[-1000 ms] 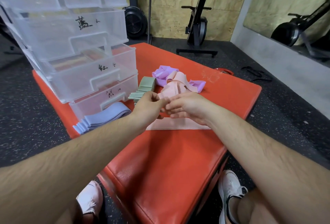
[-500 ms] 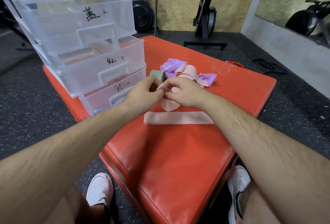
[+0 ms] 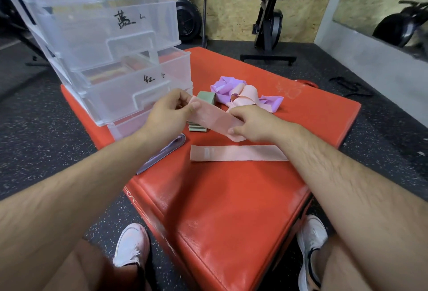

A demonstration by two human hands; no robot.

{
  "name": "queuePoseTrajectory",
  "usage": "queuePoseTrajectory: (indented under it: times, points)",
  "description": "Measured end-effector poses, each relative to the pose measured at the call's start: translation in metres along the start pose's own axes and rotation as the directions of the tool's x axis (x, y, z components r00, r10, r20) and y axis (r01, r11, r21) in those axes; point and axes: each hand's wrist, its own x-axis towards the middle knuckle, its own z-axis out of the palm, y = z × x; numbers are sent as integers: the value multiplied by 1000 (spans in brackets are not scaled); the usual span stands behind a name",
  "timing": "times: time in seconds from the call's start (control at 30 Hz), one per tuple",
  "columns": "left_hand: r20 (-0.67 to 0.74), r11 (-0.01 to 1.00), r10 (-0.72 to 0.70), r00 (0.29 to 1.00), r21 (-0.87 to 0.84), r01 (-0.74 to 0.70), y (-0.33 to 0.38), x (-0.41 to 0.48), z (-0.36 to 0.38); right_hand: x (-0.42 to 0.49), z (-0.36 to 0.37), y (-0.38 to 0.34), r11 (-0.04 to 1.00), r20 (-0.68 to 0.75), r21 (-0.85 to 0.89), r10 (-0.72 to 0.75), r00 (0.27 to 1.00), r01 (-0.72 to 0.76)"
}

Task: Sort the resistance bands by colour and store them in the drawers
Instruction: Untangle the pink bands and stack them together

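A pink resistance band [image 3: 214, 118] is stretched flat between my two hands above the red mat [image 3: 231, 198]. My left hand [image 3: 168, 114] pinches its left end and my right hand [image 3: 252, 124] pinches its right end. A second pink band [image 3: 238, 152] lies flat on the mat just below them. Behind my hands sits a tangled pile of purple and pink bands [image 3: 240, 93]. A stack of green bands [image 3: 203, 100] lies partly hidden by the held band. Blue-grey bands [image 3: 166, 149] lie by my left forearm. The clear drawer unit [image 3: 111, 42] stands at the left.
The drawer unit has labelled drawers; one middle drawer is pulled out and holds reddish bands. Gym machines stand on the dark floor behind the mat. My shoes [image 3: 132, 244] are at the mat's near edge.
My hands have lifted a pink band out of the pile and drawn it out flat between them. The view has shifted slightly closer.
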Motion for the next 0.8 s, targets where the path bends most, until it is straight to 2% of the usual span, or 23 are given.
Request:
queuePoseTrajectory:
  times: [0.2, 0.33, 0.4, 0.5, 0.6, 0.7, 0.8]
  points:
    - [1, 993, -72, 997, -97, 72, 0, -1, -3, -13, -18, 39, 973, -10, -186, 138, 990, -137]
    - [-21, 984, -118, 993, -134, 114, -3, 1, -1, -30, -33, 65, 916, -23, -335, 228, 973, -222]
    - [-37, 980, -148, 988, -141, 142, -7, 4, -4, -39, -42, 82, 922, -40, -253, 292, 955, -293]
    - [-46, 975, -198, 979, -116, 191, -18, 7, -7, -57, -56, 102, 937, -44, -36, 347, 937, -348]
    - [32, 964, -254, 967, -72, 256, -28, 3, -2, -77, -63, 117, 905, -41, 189, 394, 918, -380]
    - [55, 957, -291, 955, 40, 289, -37, -4, 10, -91, -58, 126, 800, 38, 413, 462, 886, -435]
    - [55, 929, -249, 967, 295, 222, -43, -10, 21, -98, -52, 126, 770, 87, 416, 496, 864, -484]
